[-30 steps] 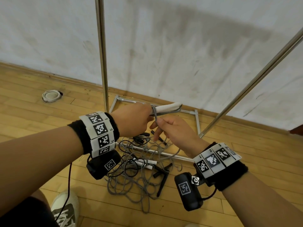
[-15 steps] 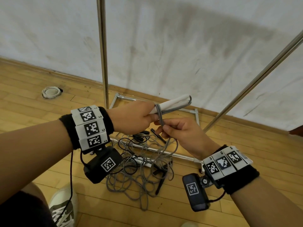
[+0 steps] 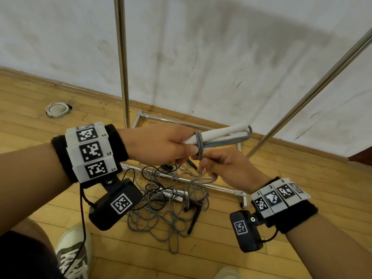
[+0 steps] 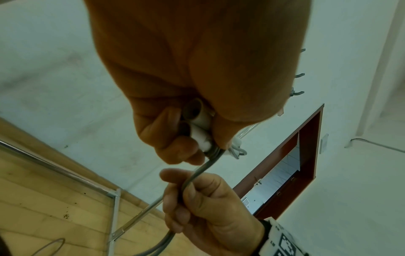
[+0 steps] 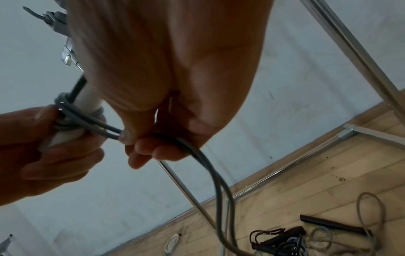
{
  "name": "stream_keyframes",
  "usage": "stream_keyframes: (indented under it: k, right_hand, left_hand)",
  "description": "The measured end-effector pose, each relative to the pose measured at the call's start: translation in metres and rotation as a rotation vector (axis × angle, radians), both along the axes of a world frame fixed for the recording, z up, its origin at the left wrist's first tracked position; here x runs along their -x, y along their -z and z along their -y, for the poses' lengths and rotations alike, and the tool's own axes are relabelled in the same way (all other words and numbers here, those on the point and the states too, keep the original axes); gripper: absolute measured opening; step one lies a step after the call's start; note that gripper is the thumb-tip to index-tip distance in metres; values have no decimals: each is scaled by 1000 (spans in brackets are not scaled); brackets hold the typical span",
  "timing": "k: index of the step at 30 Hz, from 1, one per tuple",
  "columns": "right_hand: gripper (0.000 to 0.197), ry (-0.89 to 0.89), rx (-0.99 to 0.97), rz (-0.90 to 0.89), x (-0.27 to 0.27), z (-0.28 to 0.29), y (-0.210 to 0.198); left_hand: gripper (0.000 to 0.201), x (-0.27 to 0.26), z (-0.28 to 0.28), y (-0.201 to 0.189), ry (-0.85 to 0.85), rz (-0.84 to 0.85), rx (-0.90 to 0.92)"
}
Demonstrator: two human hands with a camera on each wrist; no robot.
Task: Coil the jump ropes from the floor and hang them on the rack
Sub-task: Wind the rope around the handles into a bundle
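My left hand (image 3: 181, 147) grips two white jump-rope handles (image 3: 219, 131) side by side, pointing right. A grey rope (image 3: 198, 140) is looped around them close to my fingers. Just below and to the right, my right hand (image 3: 205, 164) pinches the same grey rope (image 4: 197, 173) and holds it taut. In the right wrist view the grey rope (image 5: 210, 164) hangs in two strands from that hand to the floor. Under both hands lies a tangle of grey and black ropes (image 3: 165, 202) with black handles (image 5: 333, 225).
The metal rack stands over the pile: an upright pole (image 3: 121, 63), a slanted pole (image 3: 314, 87) at right and a base bar (image 3: 213, 186) on the wooden floor by the white wall. A round white fitting (image 3: 57, 109) sits at left. My shoe (image 3: 70, 254) is bottom left.
The grey rope now loops around the white handles near my left fingers. My right hand has gone from beside the handles to below them, still holding the rope.
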State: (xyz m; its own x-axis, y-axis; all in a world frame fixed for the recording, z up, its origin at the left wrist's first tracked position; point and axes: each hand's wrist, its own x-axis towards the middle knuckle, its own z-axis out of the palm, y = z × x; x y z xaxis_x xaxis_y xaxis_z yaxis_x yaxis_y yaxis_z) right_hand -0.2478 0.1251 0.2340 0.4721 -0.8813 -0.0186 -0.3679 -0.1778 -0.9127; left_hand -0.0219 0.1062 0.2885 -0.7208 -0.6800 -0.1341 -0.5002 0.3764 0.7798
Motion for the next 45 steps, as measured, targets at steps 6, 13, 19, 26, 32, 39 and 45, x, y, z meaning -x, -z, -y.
stream_keyframes:
  k: [6, 13, 19, 26, 32, 39, 45]
  right_hand:
    - [19, -63, 77, -168, 12, 12, -4]
    - [26, -229, 127, -520, -3, 21, 2]
    - [40, -144, 95, -581, -19, 19, -3]
    - [31, 0, -298, -267, -24, 20, -12]
    - [25, 129, -347, -100, -32, 17, -9]
    - [33, 190, -268, -25, -32, 17, -10]
    - [17, 213, -94, 204, -28, 13, -4]
  left_hand:
    - [22, -5, -5, -1, 144, 122, -54]
    - [23, 5, -14, 19, 312, 466, 5]
    - [26, 12, -11, 37, 256, 701, 95]
    - [20, 14, -2, 40, 83, 720, 245]
    - [10, 9, 6, 40, -113, 624, 354]
    - [14, 10, 12, 43, -259, 366, 374]
    - [17, 7, 20, 31, -299, 190, 335]
